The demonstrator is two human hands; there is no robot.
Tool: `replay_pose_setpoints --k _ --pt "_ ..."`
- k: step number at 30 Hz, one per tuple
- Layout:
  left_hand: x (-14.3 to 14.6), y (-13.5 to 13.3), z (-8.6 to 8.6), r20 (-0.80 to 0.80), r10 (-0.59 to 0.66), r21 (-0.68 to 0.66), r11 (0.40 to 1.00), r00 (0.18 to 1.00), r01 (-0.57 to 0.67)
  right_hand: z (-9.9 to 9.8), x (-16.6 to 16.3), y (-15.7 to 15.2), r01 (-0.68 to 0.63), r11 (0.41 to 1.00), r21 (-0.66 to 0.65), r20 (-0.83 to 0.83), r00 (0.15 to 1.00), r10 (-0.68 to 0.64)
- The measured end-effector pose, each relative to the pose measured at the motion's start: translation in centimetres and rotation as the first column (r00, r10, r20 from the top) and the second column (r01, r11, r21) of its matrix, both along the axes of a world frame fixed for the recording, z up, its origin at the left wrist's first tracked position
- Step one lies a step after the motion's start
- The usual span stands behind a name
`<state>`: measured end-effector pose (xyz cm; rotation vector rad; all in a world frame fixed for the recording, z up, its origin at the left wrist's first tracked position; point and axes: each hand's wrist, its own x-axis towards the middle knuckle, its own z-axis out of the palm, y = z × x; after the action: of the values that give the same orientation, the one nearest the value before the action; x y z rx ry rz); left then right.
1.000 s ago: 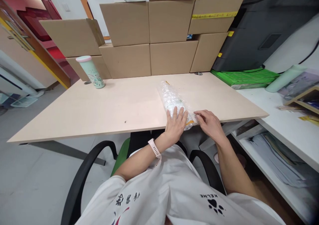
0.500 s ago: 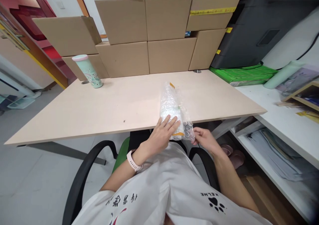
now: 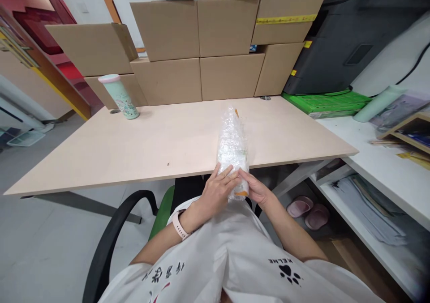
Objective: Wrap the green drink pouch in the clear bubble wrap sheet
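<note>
I see left hand [image 3: 217, 190], grip spread over clear, tapered bubble-wrap package [image 3: 232, 146]; right hand [image 3: 257, 190] at its right edge, can't tell if pinching. Package overhangs near edge of pale wooden surface [image 3: 168, 137]. Farther: mint-green cylindrical tumbler [image 3: 120, 98], brown cardboard boxes [image 3: 231, 77].

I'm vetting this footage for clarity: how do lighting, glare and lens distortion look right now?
Head view: fairly even light, with a faint shadow beside the tumbler; head view: small whitish glints on the bubble-wrapped package; head view: wide-angle stretch toward the sides, which probably explains the tumbler's outward lean.
</note>
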<state>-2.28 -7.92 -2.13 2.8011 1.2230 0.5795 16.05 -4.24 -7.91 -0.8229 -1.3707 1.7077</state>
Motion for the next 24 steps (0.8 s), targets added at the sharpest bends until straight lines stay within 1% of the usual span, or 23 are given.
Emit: replay_pose_setpoints --k 2,4,5,6,8,9,11,12,13,15,17,18,19,20,21,22,23,24 --pt "-0.4 -0.1 1.3 0.049 0.038 0.037 0.998 0.998 -0.04 0.4 -0.1 -0.8 -0.005 1.0 -0.011 -0.012 1.0 0.005" --pt "-1.2 0.4 3.8 0.06 0.066 0.026 0.997 0.996 -0.068 1.1 -0.1 -1.4 -0.007 1.0 -0.012 0.006 1.0 0.007" --pt "-1.7 0.9 5.3 0.028 0.059 -0.006 0.998 0.998 -0.059 1.6 -0.1 -1.6 -0.013 1.0 -0.007 0.023 1.0 0.013" --pt "-2.2 1.6 6.7 -0.016 0.016 -0.039 0.999 1.0 -0.017 2.0 0.0 -1.8 -0.032 0.999 0.001 0.045 0.998 0.032" --pt "-3.1 3.0 9.1 -0.087 -0.131 -0.068 0.99 0.988 0.126 2.9 0.0 -2.3 -0.099 0.995 0.022 0.096 0.991 0.096" --pt "-3.4 3.6 9.9 -0.063 -0.158 -0.07 0.986 0.985 0.154 3.2 0.1 -2.5 -0.133 0.991 0.033 0.121 0.984 0.128" --pt "-4.0 4.4 10.6 0.04 -0.237 -0.139 0.961 0.971 0.241 3.5 0.1 -3.1 -0.178 0.983 0.05 0.168 0.971 0.168" --pt "-4.2 4.5 10.6 0.127 -0.271 -0.2 0.935 0.954 0.292 3.7 0.0 -3.4 -0.185 0.981 0.063 0.186 0.968 0.17" --pt "-4.5 4.5 10.5 0.224 -0.299 -0.266 0.897 0.928 0.353 3.8 -0.1 -3.7 -0.182 0.98 0.084 0.205 0.965 0.162" --pt "-5.1 3.8 10.0 0.438 -0.326 -0.364 0.788 0.838 0.497 4.3 -0.4 -4.3 -0.161 0.975 0.154 0.239 0.963 0.121" --pt "-5.7 2.6 9.2 0.625 -0.287 -0.405 0.676 0.726 0.615 5.0 -0.7 -5.0 -0.118 0.96 0.252 0.242 0.969 0.055" --pt "-5.9 1.9 8.7 0.696 -0.243 -0.411 0.638 0.676 0.652 5.4 -0.7 -5.4 -0.085 0.95 0.301 0.224 0.975 0.016" --pt "-6.1 1.0 8.1 0.746 -0.194 -0.411 0.618 0.637 0.67 5.8 -0.7 -5.8 -0.049 0.94 0.338 0.195 0.981 -0.019" --pt "-6.1 0.2 7.4 0.78 -0.134 -0.413 0.624 0.612 0.663 6.3 -0.6 -6.2 -0.011 0.933 0.359 0.159 0.986 -0.05" --pt "-6.0 -0.7 6.6 0.794 -0.087 -0.409 0.656 0.602 0.635 6.7 -0.4 -6.5 0.014 0.931 0.364 0.126 0.99 -0.064" --pt "-5.8 -1.6 5.8 0.795 -0.053 -0.4 0.703 0.605 0.588 7.0 -0.2 -6.7 0.023 0.932 0.361 0.105 0.992 -0.065" --pt "-5.4 -2.4 5.1 0.804 0.012 -0.401 0.749 0.594 0.527 7.4 0.0 -6.9 0.02 0.935 0.355 0.095 0.994 -0.058" --pt "-4.9 -3.0 4.5 0.805 0.072 -0.413 0.78 0.588 0.47 7.8 0.2 -6.9 0.008 0.937 0.351 0.098 0.994 -0.045"
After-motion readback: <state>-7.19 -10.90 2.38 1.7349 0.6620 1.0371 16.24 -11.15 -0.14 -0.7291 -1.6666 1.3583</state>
